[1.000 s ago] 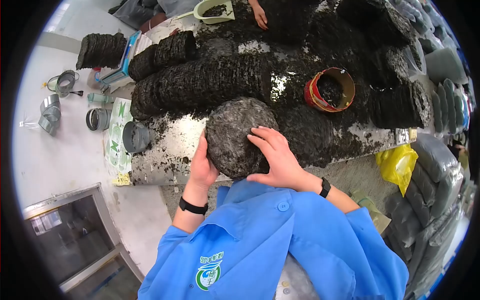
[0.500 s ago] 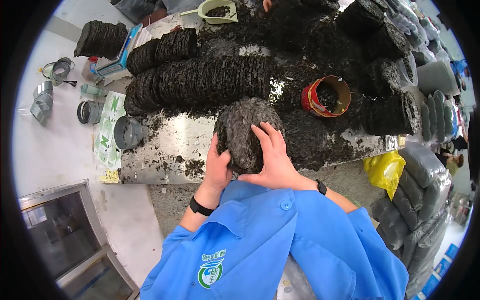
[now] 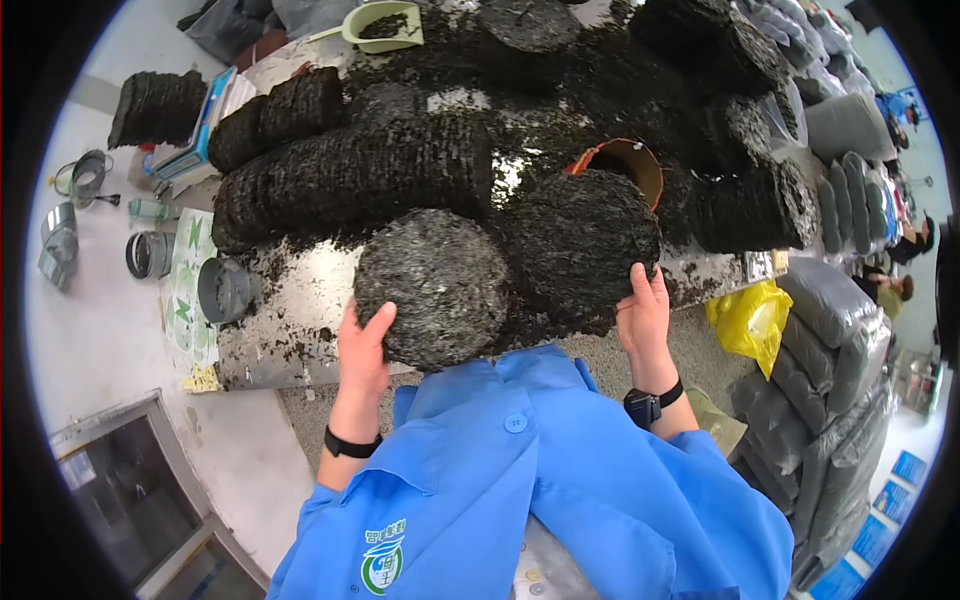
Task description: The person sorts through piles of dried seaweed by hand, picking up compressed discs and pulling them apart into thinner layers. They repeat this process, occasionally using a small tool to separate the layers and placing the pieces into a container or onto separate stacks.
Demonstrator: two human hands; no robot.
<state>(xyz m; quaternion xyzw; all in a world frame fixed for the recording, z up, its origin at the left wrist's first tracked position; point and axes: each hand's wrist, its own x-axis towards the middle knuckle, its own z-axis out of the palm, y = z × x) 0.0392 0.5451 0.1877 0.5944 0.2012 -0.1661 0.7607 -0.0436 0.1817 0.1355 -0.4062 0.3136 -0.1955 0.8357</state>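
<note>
My left hand (image 3: 362,352) grips a round dark pressed disc of dried flaky material (image 3: 432,287) by its lower left edge, lifted above the metal table (image 3: 290,320). My right hand (image 3: 644,318) holds a second, similar dark disc (image 3: 580,243) by its lower right edge. The two discs are side by side, slightly apart, tilted toward me. Both wrists carry black bands and blue sleeves.
Long rows of stacked dark discs (image 3: 350,175) lie across the table. A red-rimmed round mould (image 3: 625,160) sits behind the right disc. A green scoop (image 3: 380,22), grey rings (image 3: 222,290), a yellow bag (image 3: 750,320) and packed grey bundles (image 3: 840,350) surround the table.
A single thick round stack, held by both hands, has been split into two discs. My right hand has moved right with one; my left keeps the other.
</note>
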